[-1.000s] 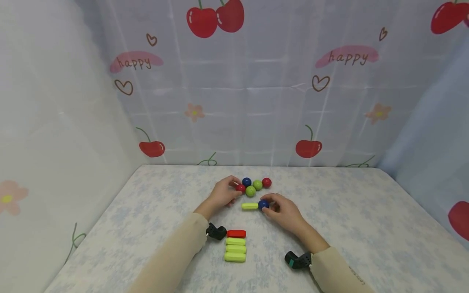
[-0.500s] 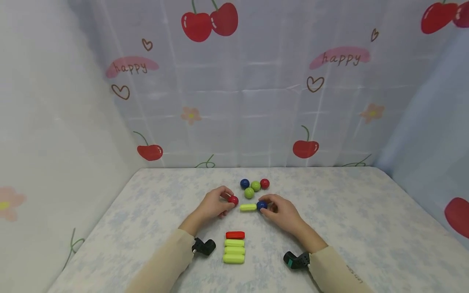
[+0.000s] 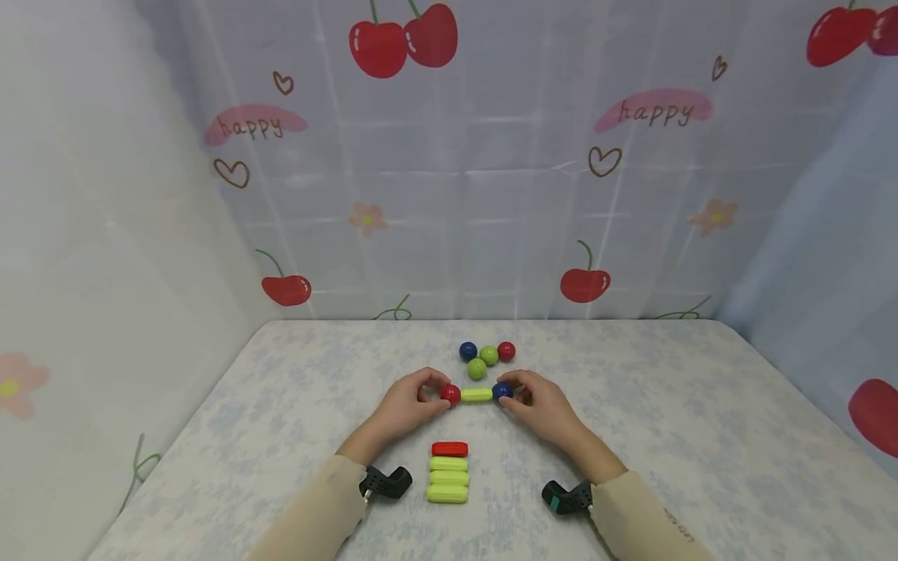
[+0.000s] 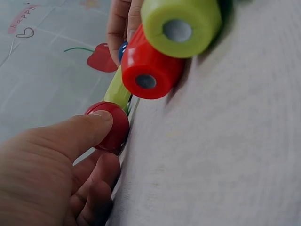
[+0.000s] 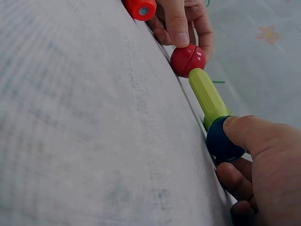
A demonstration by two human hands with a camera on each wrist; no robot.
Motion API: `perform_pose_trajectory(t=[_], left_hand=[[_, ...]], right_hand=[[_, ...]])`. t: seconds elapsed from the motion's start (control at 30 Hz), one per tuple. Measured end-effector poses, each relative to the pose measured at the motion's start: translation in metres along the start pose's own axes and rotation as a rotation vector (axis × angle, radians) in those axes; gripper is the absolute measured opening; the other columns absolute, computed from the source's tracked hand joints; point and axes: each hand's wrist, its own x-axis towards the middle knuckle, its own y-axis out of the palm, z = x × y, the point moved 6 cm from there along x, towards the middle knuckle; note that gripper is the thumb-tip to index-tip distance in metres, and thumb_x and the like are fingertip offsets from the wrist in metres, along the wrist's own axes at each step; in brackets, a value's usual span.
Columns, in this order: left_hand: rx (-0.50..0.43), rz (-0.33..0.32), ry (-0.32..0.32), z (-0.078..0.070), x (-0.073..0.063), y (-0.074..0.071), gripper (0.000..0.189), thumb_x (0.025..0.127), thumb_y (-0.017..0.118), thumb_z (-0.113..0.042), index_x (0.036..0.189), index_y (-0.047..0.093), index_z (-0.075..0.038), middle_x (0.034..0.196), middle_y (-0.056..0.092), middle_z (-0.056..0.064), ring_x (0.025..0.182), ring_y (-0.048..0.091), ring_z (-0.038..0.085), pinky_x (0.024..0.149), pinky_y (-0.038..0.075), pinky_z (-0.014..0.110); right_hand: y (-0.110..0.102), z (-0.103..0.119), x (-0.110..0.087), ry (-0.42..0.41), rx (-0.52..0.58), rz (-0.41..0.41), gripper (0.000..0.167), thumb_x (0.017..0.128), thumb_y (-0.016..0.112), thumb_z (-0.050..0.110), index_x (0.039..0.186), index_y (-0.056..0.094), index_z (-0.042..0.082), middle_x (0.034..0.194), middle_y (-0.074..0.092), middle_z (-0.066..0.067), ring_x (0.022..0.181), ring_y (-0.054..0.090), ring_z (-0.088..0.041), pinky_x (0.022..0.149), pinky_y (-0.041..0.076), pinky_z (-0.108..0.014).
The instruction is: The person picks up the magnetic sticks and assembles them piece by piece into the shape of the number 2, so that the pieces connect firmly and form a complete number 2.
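Note:
Between thumb and fingers my left hand [image 3: 403,405] pinches a red ball [image 3: 450,395]. A blue ball [image 3: 502,391] is pinched by my right hand [image 3: 546,405]. Between the two balls lies a yellow-green rod [image 3: 477,395], its left end touching the red ball and its right end against the blue one. The right wrist view shows the same row: the red ball [image 5: 188,60], the rod [image 5: 207,94] and the blue ball [image 5: 224,139]. In the left wrist view the thumb presses on the red ball [image 4: 114,126], and the blue ball is mostly hidden.
Behind the hands sit a blue ball [image 3: 468,351], two green balls [image 3: 477,368] and another red ball [image 3: 507,351]. Nearer the front, a red rod [image 3: 449,449] lies above several yellow-green rods [image 3: 447,478] in a stack of rows. A printed curtain [image 3: 449,195] borders the table's back edge.
My left hand has brought the red ball from the back group toward the front, up to the rod's left end. My right hand has stayed on the blue ball.

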Motion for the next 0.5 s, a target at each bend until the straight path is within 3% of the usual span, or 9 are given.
perform_pose_trajectory(t=[0.5], left_hand=[[0.004, -0.018, 0.025, 0.0018, 0.002, 0.001, 0.029, 0.091, 0.075, -0.029, 0.118, 0.065, -0.029, 0.111, 0.07, -0.006, 0.076, 0.054, 0.012, 0.065, 0.044, 0.025]], right_hand=[[0.0017, -0.0009, 0.0012, 0.014, -0.015, 0.007, 0.033, 0.091, 0.074, 0.025, 0.123, 0.066, 0.021, 0.109, 0.067, 0.0, 0.082, 0.053, -0.011, 0.073, 0.046, -0.028]])
